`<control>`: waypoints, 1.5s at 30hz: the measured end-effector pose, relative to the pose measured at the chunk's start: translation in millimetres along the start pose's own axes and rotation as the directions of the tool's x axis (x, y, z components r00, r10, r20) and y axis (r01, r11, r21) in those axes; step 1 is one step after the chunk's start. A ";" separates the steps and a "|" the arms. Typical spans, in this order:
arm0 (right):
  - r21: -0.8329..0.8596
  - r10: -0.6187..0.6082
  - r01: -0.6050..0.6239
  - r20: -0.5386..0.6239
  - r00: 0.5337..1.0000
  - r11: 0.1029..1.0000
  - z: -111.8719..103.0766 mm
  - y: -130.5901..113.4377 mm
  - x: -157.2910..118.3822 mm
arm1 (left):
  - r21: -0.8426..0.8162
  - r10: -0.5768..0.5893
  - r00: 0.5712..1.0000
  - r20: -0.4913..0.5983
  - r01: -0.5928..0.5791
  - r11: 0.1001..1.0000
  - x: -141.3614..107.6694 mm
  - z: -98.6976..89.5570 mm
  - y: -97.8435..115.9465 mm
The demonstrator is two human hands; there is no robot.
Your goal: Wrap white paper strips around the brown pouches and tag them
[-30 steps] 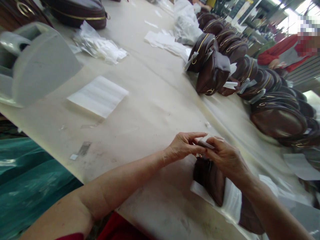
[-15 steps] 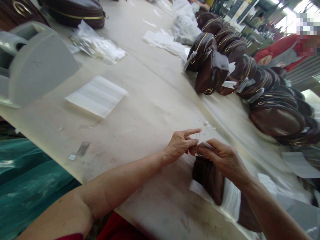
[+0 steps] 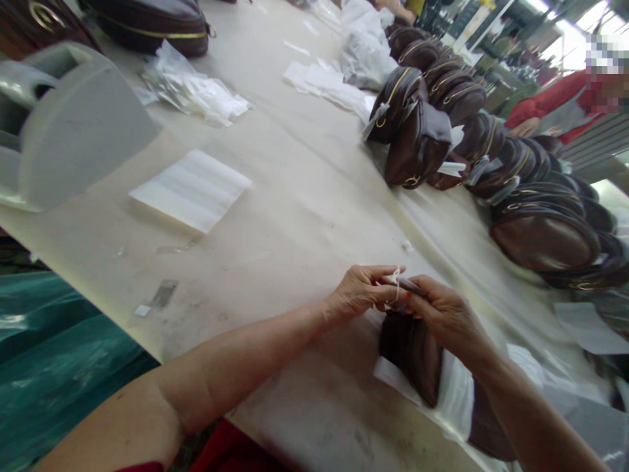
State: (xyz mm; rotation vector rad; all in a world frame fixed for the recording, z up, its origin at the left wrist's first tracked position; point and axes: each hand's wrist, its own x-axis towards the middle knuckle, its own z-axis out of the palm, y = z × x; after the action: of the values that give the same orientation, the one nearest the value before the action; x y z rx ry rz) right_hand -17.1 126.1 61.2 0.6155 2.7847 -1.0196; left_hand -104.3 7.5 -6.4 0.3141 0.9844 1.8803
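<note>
The white string (image 3: 398, 282), pulled outward 0.5 seconds ago, now lies across the brown strip (image 3: 411, 286), above a bag (image 3: 426, 370) on the table (image 3: 304, 190). The left hand (image 3: 362, 286) pinches the strip's tip; the right hand (image 3: 445, 307) grips its body.

A slim brown piece (image 3: 413, 286) is being held nearly edge-on by the right fingers (image 3: 426, 303), its left end being met by the left fingers (image 3: 376, 295). At that end a thin white string (image 3: 397, 278) is being looped; whether piece or fingers are being encircled cannot be told. On the near right, a dark brown bag (image 3: 420, 364) is being supported by the bench (image 3: 295, 196).
</note>
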 end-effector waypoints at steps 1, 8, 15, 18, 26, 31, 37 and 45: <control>-0.009 -0.014 0.014 -0.015 1.000 1.000 1.1 -0.6 0.2 | 0.016 0.008 1.000 -0.003 -0.008 1.000 -0.1 0.4 -0.8; -0.124 -0.018 0.003 -0.124 0.992 0.992 10.2 -8.3 -0.9 | 0.212 0.084 0.996 -0.017 -0.078 0.974 0.4 -2.5 3.1; -0.028 0.094 -0.099 -0.134 0.987 0.995 1.8 -2.4 -1.0 | 0.429 0.104 0.995 0.004 -0.096 0.898 1.8 -10.6 16.4; 0.056 0.090 -0.083 -0.133 0.987 0.995 2.1 8.7 -1.3 | 0.424 0.171 0.978 -0.122 -0.104 0.900 3.1 -15.2 28.0; 0.049 0.071 -0.061 -0.226 0.971 0.997 -2.3 28.6 -13.7 | 0.462 0.413 0.758 -0.504 -0.168 0.871 17.0 -38.3 43.6; -0.074 0.144 -0.176 -0.314 0.938 0.982 -37.2 64.7 -41.8 | 0.668 0.552 0.659 -0.511 -0.100 0.738 22.9 -49.8 38.5; 0.005 0.328 -0.330 -0.110 0.938 0.944 -52.8 114.5 -75.9 | 0.909 0.769 0.610 -0.193 -0.184 0.373 11.8 -41.4 30.5; 0.252 0.363 -0.387 0.139 0.922 0.887 -57.8 127.0 -95.6 | 0.934 0.588 0.779 -0.218 -0.009 0.358 10.0 -33.7 21.3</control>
State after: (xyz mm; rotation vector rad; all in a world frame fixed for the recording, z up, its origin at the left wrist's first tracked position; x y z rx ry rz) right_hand 124.1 219.0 53.0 1.0658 2.3289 -1.3106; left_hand -142.5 -5.5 -14.1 0.6816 2.5306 1.5586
